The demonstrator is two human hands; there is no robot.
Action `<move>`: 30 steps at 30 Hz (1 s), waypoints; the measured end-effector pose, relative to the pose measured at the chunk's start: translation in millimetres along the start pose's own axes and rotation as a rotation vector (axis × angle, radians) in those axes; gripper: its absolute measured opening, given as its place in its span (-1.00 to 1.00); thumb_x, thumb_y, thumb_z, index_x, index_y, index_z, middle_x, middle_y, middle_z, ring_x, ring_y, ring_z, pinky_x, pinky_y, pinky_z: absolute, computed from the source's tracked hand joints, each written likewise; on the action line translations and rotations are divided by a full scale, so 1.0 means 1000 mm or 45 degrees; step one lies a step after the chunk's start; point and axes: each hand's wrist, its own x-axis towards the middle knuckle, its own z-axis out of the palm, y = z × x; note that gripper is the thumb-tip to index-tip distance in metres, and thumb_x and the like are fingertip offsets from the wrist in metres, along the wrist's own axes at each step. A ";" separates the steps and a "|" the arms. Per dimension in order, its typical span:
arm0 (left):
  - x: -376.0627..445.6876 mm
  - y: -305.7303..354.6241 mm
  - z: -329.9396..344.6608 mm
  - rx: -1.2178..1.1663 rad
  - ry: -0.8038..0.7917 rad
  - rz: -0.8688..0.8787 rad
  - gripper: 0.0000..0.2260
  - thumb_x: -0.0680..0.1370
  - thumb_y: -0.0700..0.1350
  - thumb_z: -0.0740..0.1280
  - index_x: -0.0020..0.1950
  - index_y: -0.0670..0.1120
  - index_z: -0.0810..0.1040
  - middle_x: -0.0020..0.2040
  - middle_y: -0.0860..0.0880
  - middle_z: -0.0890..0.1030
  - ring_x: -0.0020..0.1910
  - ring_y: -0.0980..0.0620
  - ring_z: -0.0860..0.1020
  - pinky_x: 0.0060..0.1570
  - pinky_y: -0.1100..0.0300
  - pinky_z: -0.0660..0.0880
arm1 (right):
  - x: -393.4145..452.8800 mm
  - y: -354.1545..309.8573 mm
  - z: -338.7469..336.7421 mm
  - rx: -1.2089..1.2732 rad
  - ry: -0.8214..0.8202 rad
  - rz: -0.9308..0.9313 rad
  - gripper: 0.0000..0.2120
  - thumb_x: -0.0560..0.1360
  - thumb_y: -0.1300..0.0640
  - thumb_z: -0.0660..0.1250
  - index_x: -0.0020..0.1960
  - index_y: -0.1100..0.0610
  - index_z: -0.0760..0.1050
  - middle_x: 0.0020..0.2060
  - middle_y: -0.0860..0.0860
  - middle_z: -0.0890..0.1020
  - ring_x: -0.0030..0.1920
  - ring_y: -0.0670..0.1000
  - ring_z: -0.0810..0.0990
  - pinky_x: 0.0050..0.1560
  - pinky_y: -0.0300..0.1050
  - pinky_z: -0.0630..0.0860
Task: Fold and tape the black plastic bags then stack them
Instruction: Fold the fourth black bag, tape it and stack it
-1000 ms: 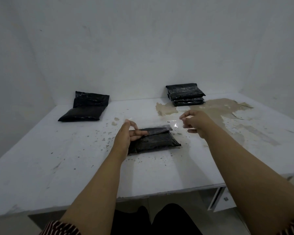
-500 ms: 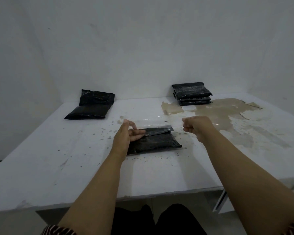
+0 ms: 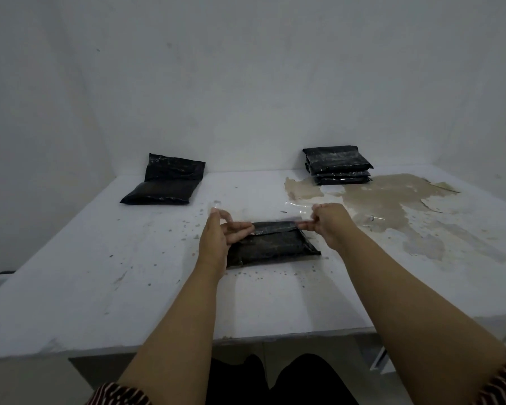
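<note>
- Tape (image 3: 260, 210), a clear strip, is stretched between the two hands just above the far edge of the folded black bag (image 3: 270, 242).
- One end of the strip is pinched by the left hand (image 3: 219, 233), whose fingers are curled over the bag's left end and touch its folded flap.
- The other end is pinched by the right hand (image 3: 330, 222), held at the bag's far right corner.
- The bag is laid flat on the white table (image 3: 100, 282), between both hands.
- A stack of folded bags (image 3: 336, 165) is seen at the far right, well apart.
- An unfolded bag (image 3: 167, 182) is seen at the far left.
</note>
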 end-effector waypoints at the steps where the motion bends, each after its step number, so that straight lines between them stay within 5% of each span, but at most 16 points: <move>1: 0.000 0.000 0.000 -0.003 -0.003 -0.014 -0.61 0.68 0.08 0.00 -0.25 -0.04 0.39 -0.08 -0.31 0.68 -0.04 -0.17 0.69 0.33 0.05 0.20 | 0.001 0.003 0.000 -0.004 -0.007 0.021 -0.81 0.65 0.28 0.09 -0.11 0.29 0.36 -0.31 0.11 0.40 -0.30 0.15 0.60 0.15 0.07 0.55; 7: 0.005 0.013 -0.003 0.029 0.005 -0.063 -0.64 0.66 -0.02 0.08 -0.29 -0.08 0.41 -0.10 -0.25 0.70 -0.06 -0.15 0.70 0.31 0.06 0.34 | 0.008 0.009 0.000 -0.030 -0.041 0.088 -0.89 0.65 0.29 0.07 0.07 0.32 0.33 -0.24 0.12 0.40 -0.23 0.17 0.62 -0.01 0.01 0.60; 10: 0.006 0.022 -0.011 0.178 0.043 -0.010 -0.66 0.65 -0.09 0.13 -0.29 -0.15 0.47 -0.02 -0.27 0.68 -0.08 -0.10 0.70 0.11 0.16 0.50 | 0.009 0.009 0.001 -0.072 -0.046 0.079 -0.86 0.65 0.28 0.08 -0.03 0.30 0.37 -0.26 0.12 0.41 -0.26 0.16 0.64 -0.15 -0.04 0.63; 13: 0.002 0.029 -0.020 0.413 0.095 0.038 -0.63 0.64 -0.08 0.17 -0.33 -0.13 0.55 -0.15 -0.13 0.72 -0.11 -0.04 0.70 0.16 0.10 0.50 | 0.010 0.011 0.000 -0.143 -0.070 0.037 -0.77 0.61 0.36 0.10 -0.20 0.26 0.38 -0.31 0.14 0.45 -0.19 0.16 0.64 -0.04 -0.04 0.62; 18: -0.008 0.028 -0.030 0.708 0.140 0.093 -0.62 0.63 -0.06 0.11 -0.27 -0.08 0.60 -0.17 -0.02 0.73 -0.02 -0.06 0.66 0.00 0.13 0.49 | 0.016 0.021 -0.002 -0.107 -0.015 -0.052 -0.84 0.52 0.41 0.21 -0.18 0.21 0.39 -0.14 0.17 0.52 -0.19 0.11 0.59 -0.24 -0.16 0.61; 23: -0.011 0.025 -0.034 0.953 0.161 0.083 -0.59 0.64 -0.05 0.07 -0.17 0.00 0.69 -0.10 -0.06 0.70 -0.50 0.09 0.33 -0.47 0.27 0.32 | 0.018 0.026 -0.003 -0.034 0.007 -0.044 -0.84 0.52 0.41 0.22 -0.17 0.20 0.39 -0.14 0.18 0.53 -0.20 0.10 0.60 -0.25 -0.16 0.61; 30: -0.008 0.014 -0.033 0.996 0.249 0.092 -0.75 0.63 -0.11 0.12 -0.17 -0.18 0.45 -0.23 -0.16 0.44 -0.25 -0.04 0.37 -0.19 0.10 0.30 | 0.017 0.027 -0.003 -0.099 0.031 -0.073 -0.85 0.48 0.42 0.25 -0.18 0.21 0.41 -0.19 0.15 0.53 -0.24 0.06 0.59 -0.27 -0.19 0.59</move>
